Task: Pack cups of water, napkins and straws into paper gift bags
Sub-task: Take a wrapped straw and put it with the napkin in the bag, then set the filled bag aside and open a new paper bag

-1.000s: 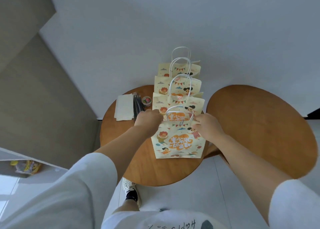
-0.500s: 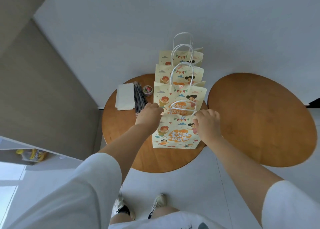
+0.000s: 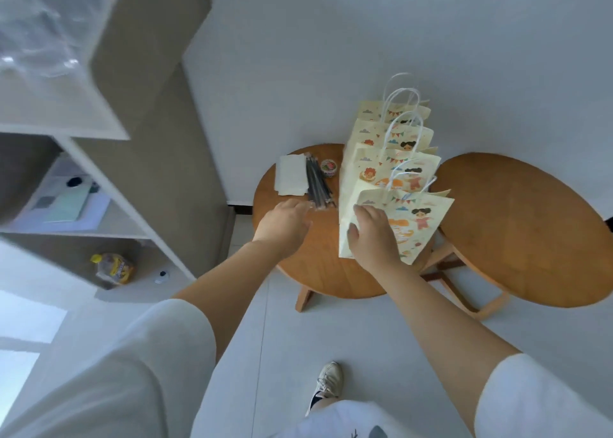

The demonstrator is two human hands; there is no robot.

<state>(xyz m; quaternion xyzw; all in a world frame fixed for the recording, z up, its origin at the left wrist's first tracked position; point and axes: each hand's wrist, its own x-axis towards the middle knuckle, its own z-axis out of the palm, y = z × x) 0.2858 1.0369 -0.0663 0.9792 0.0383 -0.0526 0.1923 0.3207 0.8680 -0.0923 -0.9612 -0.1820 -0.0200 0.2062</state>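
Note:
Several cream paper gift bags with cartoon prints and white cord handles stand in a row on a round wooden table [image 3: 318, 271]. My right hand [image 3: 371, 235] holds the left front edge of the nearest bag [image 3: 418, 228], thumb on its side. My left hand [image 3: 285, 218] hovers over the table left of that bag, fingers relaxed, its fingertips near the lower end of a bundle of dark wrapped straws [image 3: 316, 185]. A stack of white napkins [image 3: 291, 179] lies left of the straws. A small sealed cup [image 3: 329, 167] with a colourful lid sits behind them.
A second round wooden table [image 3: 530, 232] stands to the right, touching the first. A white and grey shelf unit [image 3: 99, 185] fills the left, holding a box and a yellow-capped bottle [image 3: 114, 267]. A white wall is behind the tables. My shoe [image 3: 326, 383] is on the tiled floor.
My left hand has let go of the nearest bag's top and moved left toward the straws. My right hand shifted to the bag's left front edge. The view swung left, showing the shelves.

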